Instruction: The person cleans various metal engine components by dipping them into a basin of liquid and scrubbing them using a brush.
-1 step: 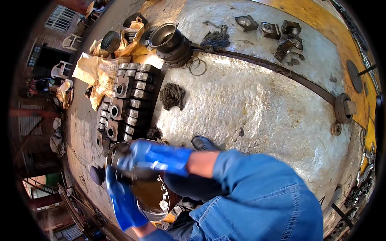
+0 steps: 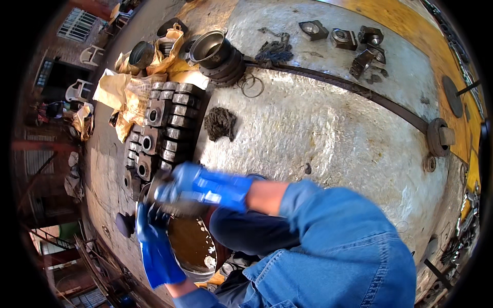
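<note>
Both my hands wear blue rubber gloves and work close together over a round metal basin (image 2: pixel 197 273) of brown liquid. My left hand (image 2: pixel 154 246) is at the basin's left rim, its fingers curled against a dark, greasy metal part (image 2: pixel 191 208). Across the far side of that part lies my right hand (image 2: pixel 205 189), closed and smeared by motion. Whatever my right fingers grip is too blurred to make out. Just beyond the basin stand rows of dark metal blocks (image 2: pixel 177 120), some with round holes.
A dark rag clump (image 2: pixel 220 123) lies on the worn metal plate (image 2: pixel 308 123). Farther off are a metal pot (image 2: pixel 210 49) on stacked rings, torn brown paper bags (image 2: pixel 128 95) and several loose blocks (image 2: pixel 343 38). A bar (image 2: pixel 359 92) crosses the plate.
My right hand has moved away from me and slightly right, uncovering more of the brown liquid. My left hand has shifted only a little at the rim.
</note>
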### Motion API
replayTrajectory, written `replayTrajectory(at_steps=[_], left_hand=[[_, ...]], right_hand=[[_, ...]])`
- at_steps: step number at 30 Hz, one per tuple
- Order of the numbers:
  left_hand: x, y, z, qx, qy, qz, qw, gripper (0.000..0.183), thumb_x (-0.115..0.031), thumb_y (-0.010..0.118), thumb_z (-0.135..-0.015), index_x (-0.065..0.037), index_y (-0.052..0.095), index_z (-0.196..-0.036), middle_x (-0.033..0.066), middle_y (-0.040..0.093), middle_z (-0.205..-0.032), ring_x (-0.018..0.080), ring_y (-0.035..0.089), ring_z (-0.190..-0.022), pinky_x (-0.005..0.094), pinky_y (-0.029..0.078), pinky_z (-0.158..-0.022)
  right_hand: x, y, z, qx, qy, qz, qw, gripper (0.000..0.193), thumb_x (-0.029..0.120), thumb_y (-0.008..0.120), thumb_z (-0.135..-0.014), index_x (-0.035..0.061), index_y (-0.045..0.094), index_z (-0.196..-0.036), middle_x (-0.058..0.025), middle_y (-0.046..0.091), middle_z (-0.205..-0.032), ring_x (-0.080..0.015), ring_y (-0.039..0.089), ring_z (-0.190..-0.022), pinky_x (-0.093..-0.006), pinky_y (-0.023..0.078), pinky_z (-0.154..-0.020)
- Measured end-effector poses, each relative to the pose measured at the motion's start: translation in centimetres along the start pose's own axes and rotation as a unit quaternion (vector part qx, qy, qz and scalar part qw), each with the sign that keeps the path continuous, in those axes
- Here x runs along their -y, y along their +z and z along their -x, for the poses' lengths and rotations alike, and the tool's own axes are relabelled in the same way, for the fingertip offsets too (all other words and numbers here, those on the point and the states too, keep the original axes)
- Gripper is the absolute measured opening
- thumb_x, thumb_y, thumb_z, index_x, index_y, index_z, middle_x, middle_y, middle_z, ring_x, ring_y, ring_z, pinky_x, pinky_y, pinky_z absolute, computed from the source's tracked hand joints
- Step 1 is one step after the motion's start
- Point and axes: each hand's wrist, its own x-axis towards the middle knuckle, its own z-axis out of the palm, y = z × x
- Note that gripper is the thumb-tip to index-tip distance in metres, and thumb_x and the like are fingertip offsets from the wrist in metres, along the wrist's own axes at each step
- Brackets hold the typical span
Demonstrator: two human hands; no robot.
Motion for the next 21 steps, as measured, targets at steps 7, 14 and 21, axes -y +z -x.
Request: replayTrajectory(at_steps=[7,14,21], left_hand=[[4.8,-7.5,-1.6,-0.043,-0.228,0.102,0.967,0.048,-0.041,0.058,-0.106,-0.004,0.06,-0.136,0.019,0.073,-0.122,0.0237,0.07,-0.082,0.0312,0.052,-0.064],[12.8,-12.3,2.9,0.011,-0.274,0.25,0.929,0.038,-0.044,0.056,-0.106,-0.01,0.064,-0.122,0.0093,0.073,-0.101,0.0157,0.054,-0.069,0.0274,0.041,-0.057],[17.7,-16.4,12.0,-0.152,-0.251,0.215,0.932,0.054,-0.049,0.052,-0.107,-0.008,0.058,-0.142,0.0159,0.072,-0.128,0.0267,0.072,-0.095,0.0384,0.055,-0.078]], right_hand=[[-9.3,-23.3,5.6,-0.134,0.107,0.407,0.897,0.04,0.046,0.067,-0.089,0.0072,0.072,-0.098,-0.0106,0.073,-0.096,-0.0262,0.07,-0.089,-0.0394,0.058,-0.081],[-21.1,-35.7,10.8,-0.168,0.248,0.777,0.554,0.037,0.039,0.057,-0.095,0.0111,0.078,-0.107,-0.0236,0.076,-0.095,-0.0383,0.075,-0.084,-0.0563,0.058,-0.067],[-8.8,-13.2,0.6,-0.133,0.163,0.34,0.916,0.043,0.043,0.061,-0.094,0.0042,0.075,-0.108,-0.0253,0.073,-0.109,-0.0445,0.069,-0.106,-0.0487,0.054,-0.094]])
